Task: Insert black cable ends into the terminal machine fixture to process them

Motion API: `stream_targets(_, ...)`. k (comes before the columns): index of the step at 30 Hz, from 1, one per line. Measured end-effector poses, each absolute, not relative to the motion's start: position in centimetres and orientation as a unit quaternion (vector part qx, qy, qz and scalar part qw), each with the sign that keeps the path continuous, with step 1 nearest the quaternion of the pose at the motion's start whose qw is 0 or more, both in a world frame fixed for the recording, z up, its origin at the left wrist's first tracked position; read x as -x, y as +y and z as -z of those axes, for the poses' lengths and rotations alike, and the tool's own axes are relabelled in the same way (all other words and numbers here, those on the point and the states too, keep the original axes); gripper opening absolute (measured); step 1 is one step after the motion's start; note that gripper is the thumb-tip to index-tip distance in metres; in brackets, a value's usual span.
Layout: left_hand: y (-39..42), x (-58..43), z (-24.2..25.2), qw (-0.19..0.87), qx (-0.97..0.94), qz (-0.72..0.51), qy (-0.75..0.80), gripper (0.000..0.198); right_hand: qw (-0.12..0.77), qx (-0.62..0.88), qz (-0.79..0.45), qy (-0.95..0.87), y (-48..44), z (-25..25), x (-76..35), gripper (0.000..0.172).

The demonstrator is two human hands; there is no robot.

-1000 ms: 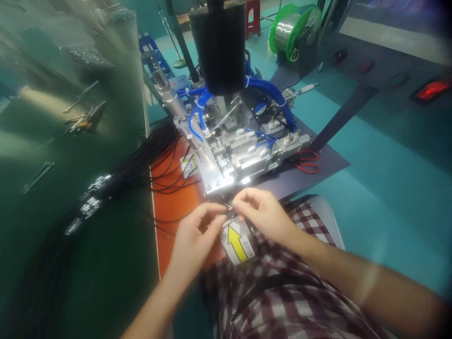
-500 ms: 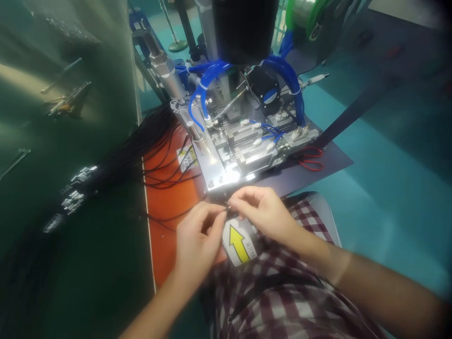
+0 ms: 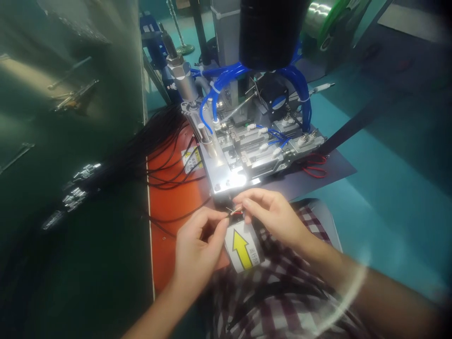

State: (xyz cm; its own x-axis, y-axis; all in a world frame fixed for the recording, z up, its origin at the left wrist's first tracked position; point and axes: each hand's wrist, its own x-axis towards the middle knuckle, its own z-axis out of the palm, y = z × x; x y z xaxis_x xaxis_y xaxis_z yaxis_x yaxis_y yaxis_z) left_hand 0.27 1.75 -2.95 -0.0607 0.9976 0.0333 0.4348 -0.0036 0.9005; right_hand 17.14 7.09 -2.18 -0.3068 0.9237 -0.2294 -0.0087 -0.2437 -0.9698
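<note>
Between thumb and forefinger, my left hand (image 3: 203,230) pinches the end of a black cable. From that end fan out thin wires (image 3: 237,212), one red and others pale. My right hand (image 3: 270,214) is closed at the wire ends, its thumb and fingertips on them; the exact grip is too small to make out. Both hands are in front of a metal machine (image 3: 243,155) with blue air tubes, just above a white label with a yellow arrow (image 3: 241,247).
An orange board (image 3: 169,188) lies to the left, crossed by several black cables (image 3: 158,127). A bundle with shiny metal ends (image 3: 75,200) rests farther left. Above stand a black cylinder (image 3: 270,33) and a green wire spool (image 3: 323,21). Red wire loops (image 3: 314,165) lie to the right.
The view has shifted, so the machine appears lower and farther right. My right hand's fingers have drawn slightly away from my left, and the red and pale wires now show between them.
</note>
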Motion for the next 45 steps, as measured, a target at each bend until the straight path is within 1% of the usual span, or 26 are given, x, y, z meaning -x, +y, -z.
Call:
stream_targets(8, 1.1, -0.3, 3.0, 0.337, -0.604, -0.390, 0.608, 0.005, 0.364, 0.478, -0.593, -0.536, 6.7, 1.7, -17.2, 0.010)
stream_targets(18, 1.1, -0.4, 3.0, 0.296, -0.635, -0.385, 0.600, 0.005, 0.325, 0.468, -0.651, -0.502, 7.0, 1.6, -17.6, 0.010)
stream_targets(21, 1.1, -0.4, 3.1, 0.300, -0.636, -0.383, 0.599, 0.005, 0.325, 0.459, -0.628, -0.537, 7.0, 1.9, -17.8, 0.013)
stream_targets(24, 1.1, -0.3, 3.1, 0.309, -0.633, -0.377, 0.602, 0.004, 0.349, 0.462, -0.542, -0.609, 6.6, 2.4, -17.9, 0.013)
stream_targets(26, 1.1, -0.3, 3.1, 0.315, -0.629, -0.373, 0.605, 0.005, 0.377, 0.453, -0.437, -0.679, 6.2, 2.6, -17.9, 0.012)
stream_targets(28, 1.1, -0.3, 3.0, 0.317, -0.628, -0.368, 0.608, 0.005, 0.392, 0.429, -0.308, -0.753, 5.9, 2.8, -18.1, 0.012)
stream_targets(31, 1.1, -0.4, 2.9, 0.319, -0.630, -0.357, 0.612, 0.006, 0.374, 0.390, -0.158, -0.827, 5.6, 2.8, -18.3, 0.011)
stream_targets(33, 1.1, -0.5, 2.8, 0.318, -0.633, -0.352, 0.612, 0.007, 0.362, 0.373, -0.123, -0.845, 5.7, 2.8, -18.4, 0.011)
stream_targets(35, 1.1, -0.5, 2.7, 0.314, -0.636, -0.349, 0.612, 0.007, 0.363, 0.367, -0.132, -0.846, 5.7, 2.8, -18.4, 0.012)
stream_targets(37, 1.1, -0.5, 2.7, 0.311, -0.636, -0.351, 0.613, 0.007, 0.370, 0.370, -0.174, -0.834, 5.7, 3.0, -18.4, 0.013)
stream_targets(40, 0.9, -0.4, 2.7, 0.315, -0.629, -0.360, 0.613, 0.007, 0.382, 0.418, -0.297, -0.769, 5.6, 3.2, -18.1, 0.013)
stream_targets(43, 0.8, -0.4, 2.8, 0.321, -0.628, -0.362, 0.609, 0.008, 0.351, 0.472, -0.450, -0.672, 5.7, 3.2, -18.1, 0.013)
stream_targets(45, 0.8, -0.4, 2.8, 0.318, -0.633, -0.359, 0.607, 0.008, 0.327, 0.486, -0.511, -0.629, 5.9, 2.9, -18.2, 0.013)
